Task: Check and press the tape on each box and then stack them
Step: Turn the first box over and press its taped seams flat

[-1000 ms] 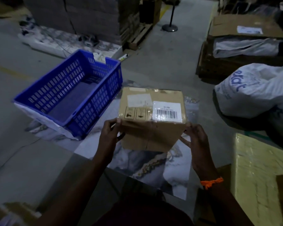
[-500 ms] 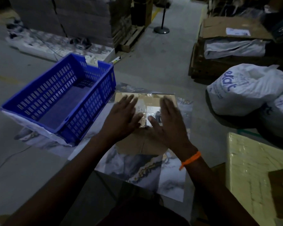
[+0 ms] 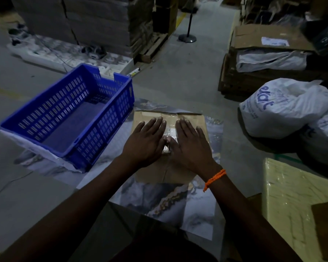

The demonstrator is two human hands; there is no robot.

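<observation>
While flat, both hands [image 3: 167,142] press box [image 3: 201,121] — side-by-side

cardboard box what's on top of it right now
On the cardboard box lie the left hand and the right hand, flat, fingers straight, side by side. Between them a sliver of white label and glossy tape shows; whatever lies under the palms is covered.

I see an orange braided band [image 3: 214,179] at the wrist of the right hand [image 3: 191,146], four o'clock. Dark clothing [image 3: 159,250] shows at six o'clock.
</observation>
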